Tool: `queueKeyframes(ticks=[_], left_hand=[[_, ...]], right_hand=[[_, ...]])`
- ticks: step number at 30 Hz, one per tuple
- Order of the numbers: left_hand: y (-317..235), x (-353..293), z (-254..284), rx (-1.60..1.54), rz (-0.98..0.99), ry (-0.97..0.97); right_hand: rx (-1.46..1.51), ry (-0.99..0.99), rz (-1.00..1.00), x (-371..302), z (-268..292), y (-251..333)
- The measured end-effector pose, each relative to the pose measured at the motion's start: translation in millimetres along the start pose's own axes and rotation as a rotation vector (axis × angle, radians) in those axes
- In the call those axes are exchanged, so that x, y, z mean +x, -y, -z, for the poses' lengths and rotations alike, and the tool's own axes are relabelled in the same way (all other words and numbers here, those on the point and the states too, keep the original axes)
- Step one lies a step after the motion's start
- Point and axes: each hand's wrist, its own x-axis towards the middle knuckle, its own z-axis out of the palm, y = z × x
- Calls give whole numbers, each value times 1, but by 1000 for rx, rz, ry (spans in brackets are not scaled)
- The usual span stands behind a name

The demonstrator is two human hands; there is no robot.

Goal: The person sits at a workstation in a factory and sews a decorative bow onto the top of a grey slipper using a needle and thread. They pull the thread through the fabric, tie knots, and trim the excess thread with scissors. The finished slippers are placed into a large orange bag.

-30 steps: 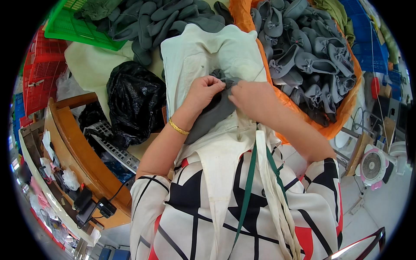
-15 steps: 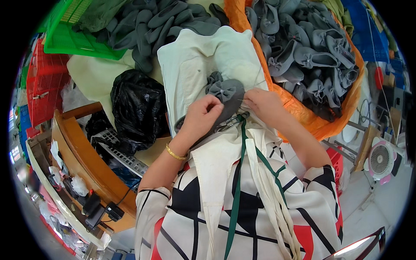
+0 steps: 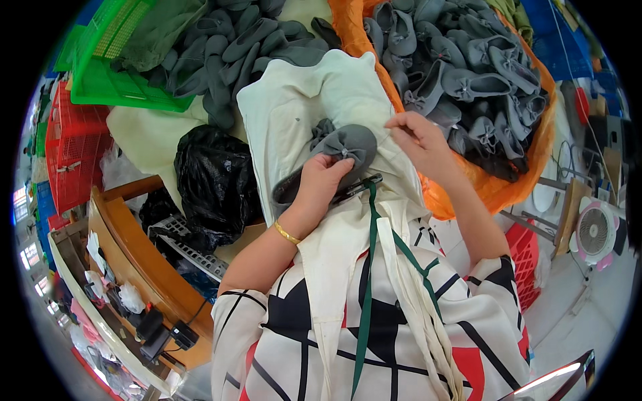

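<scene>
Grey shoe (image 3: 363, 139) held over white cloth (image 3: 271, 103), toe pointed up and to the right, heel opening toward lower left. Shoe gripped by the left hand (image 3: 319, 184); thumb and fingers clamped on it beside the grey bow (image 3: 340, 150). Gold bracelet (image 3: 286, 232) worn on that wrist. Right hand (image 3: 426, 148) raised just right of the toe, apart from the shoe, fingers bent; whether the tips are pressed together, or anything is held in them, cannot be told. Dark slim tool (image 3: 359, 188) seen just below the shoe, with green ribbon (image 3: 366, 281) attached. To the right, bowed grey shoes (image 3: 478, 85) are heaped inside an orange sack (image 3: 518, 192).
</scene>
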Motion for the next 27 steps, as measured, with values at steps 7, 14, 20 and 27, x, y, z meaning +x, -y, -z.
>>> queueKeyframes(ticks=[7,14,20,27], left_hand=[[-7,-31,-3,430,-328,24],[-15,-48,24,802,-417,-24],[-18,-47,19,766,-530,15],[-44,-39,-22,1156,-1106,83]], right_hand=[[-237,121,429,17,-37,35],[-84,-74,392,8,-68,12],[-30,278,-138,-12,-33,-9],[505,-176,-438,-18,8,-55]])
